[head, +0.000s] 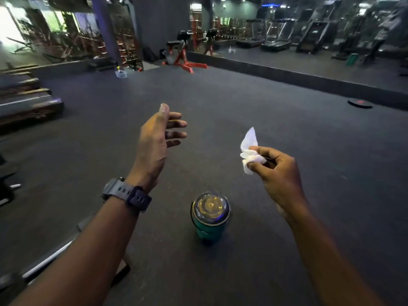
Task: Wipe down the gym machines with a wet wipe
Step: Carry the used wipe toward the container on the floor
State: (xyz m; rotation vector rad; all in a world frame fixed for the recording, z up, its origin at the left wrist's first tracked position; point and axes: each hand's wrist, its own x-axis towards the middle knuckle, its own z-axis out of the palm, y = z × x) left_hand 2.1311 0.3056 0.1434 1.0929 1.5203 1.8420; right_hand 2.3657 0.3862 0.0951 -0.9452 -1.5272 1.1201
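Dark rubber gym floor point(220, 102) lies under both hands. A green canister with a clear domed lid point(210, 214) stands below and between them. The left hand point(155, 140) hangs open, empty, fingers loosely curled. The right hand point(274, 173) pinches a crumpled white wet wipe point(250, 150) between thumb and fingertips.

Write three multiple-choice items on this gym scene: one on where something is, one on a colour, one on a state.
1. Where is the wipe canister?
A. On the floor between the forearms
B. On a bench
C. In the left hand

2. What colour is the canister's body?
A. Red
B. Teal green
C. White

3. What is the left hand doing?
A. Gripping the canister
B. Holding the wipe
C. Open, holding nothing

Key: 1 A, it stands on the dark floor; 2 B, teal below the clear lid; 3 C, the right hand pinches the white wipe.
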